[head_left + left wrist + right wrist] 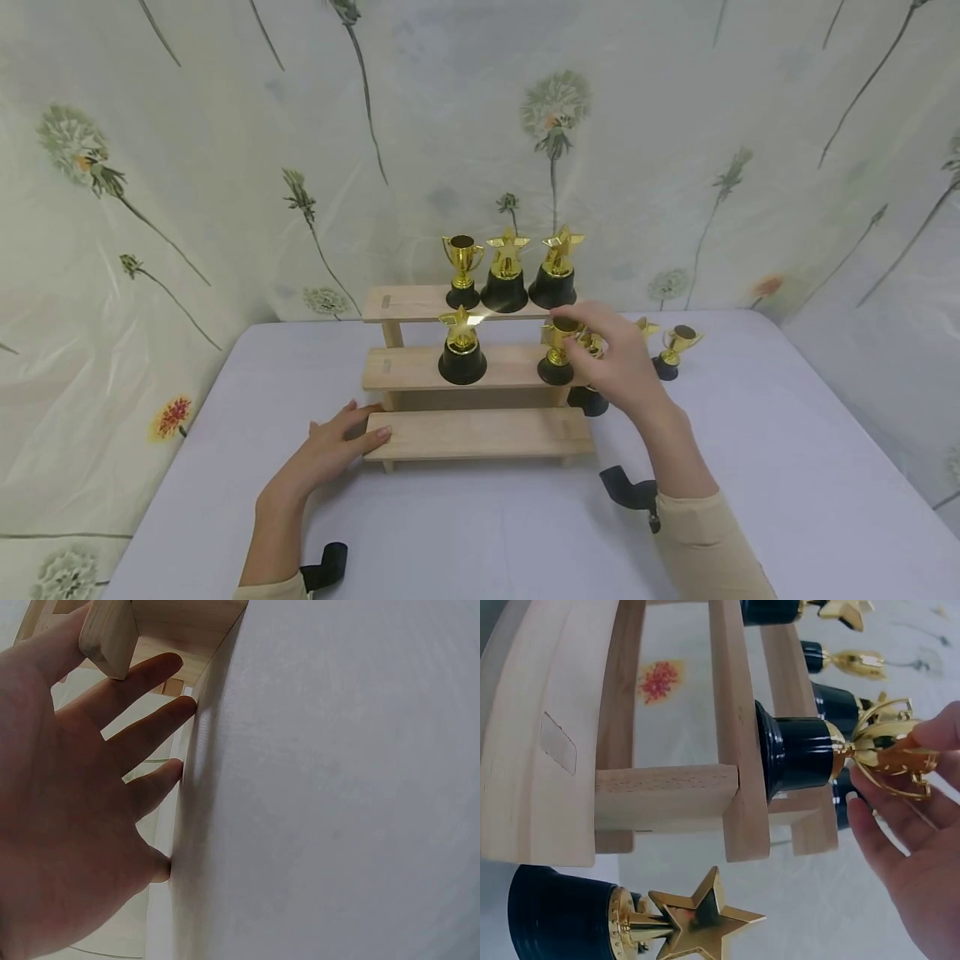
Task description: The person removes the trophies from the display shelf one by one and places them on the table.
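1. Holds, in the right hand (615, 358), a small shiny gold cup trophy with two handles and a round black base (556, 360), just right of centre in the head view; thumb and fingers clamped on the golden upper part.
2. Stands upright near the right end of the middle tier of a pale wooden three-tier stand (480, 433), black base touching the plank in the right wrist view.
3. Rests the left hand (330, 450) at the bottom tier's left end, left of centre in the head view: thumb on top, other fingers spread apart and fairly straight in the left wrist view.
4. Includes, around the frame's centre, a gold star trophy on a black base (462, 358) farther left on the middle tier; above, on the top tier, another gold cup trophy (463, 265) beside two gold star trophies (506, 279).
5. Looks like the placing step: probably setting the held trophy on its tier, with a steadying touch at lower left.
6. Likely calls next for loosening the right thumb and fingers, then lifting clear without tipping the cup or brushing the partly hidden black-based trophy (588, 402) just beside the stand.
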The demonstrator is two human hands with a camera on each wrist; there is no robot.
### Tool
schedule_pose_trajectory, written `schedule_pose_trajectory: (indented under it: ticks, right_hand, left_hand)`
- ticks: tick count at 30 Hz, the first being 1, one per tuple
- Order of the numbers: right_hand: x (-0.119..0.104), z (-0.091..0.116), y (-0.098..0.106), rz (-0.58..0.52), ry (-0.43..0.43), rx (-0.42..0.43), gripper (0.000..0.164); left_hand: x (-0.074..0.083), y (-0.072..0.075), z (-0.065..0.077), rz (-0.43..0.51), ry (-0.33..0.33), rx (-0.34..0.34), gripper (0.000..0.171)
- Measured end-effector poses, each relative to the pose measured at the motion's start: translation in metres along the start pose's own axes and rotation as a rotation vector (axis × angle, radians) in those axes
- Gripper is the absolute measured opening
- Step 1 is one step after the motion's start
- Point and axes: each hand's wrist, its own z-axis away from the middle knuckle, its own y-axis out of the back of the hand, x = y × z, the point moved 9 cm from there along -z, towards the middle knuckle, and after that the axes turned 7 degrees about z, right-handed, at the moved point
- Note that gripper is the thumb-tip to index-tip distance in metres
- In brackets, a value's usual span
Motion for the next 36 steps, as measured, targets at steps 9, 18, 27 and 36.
schedule_pose_trajectory:
  ticks: [9, 18, 27, 36]
  right_hand:
    - [0.009, 0.001, 0.011, 0.064, -0.038, 0.019, 0.039]
    - [0.023, 0.005, 0.03, 0.116, -0.056, 0.075, 0.04]
    - [0.04, 0.006, 0.041, 0.125, -0.147, 0.053, 0.04]
    - [0.056, 0.011, 0.054, 0.17, -0.207, 0.067, 0.042]
  left_hand:
    - [0.0, 0.001, 0.0, 0.02, 0.014, 0.008, 0.076]
    - [0.001, 0.001, 0.001, 0.017, 0.012, 0.009, 0.078]
    - [-0.001, -0.001, 0.0, 0.006, 0.015, 0.005, 0.077]
    - [-0.001, -0.001, 0.0, 0.002, 0.012, 0.004, 0.077]
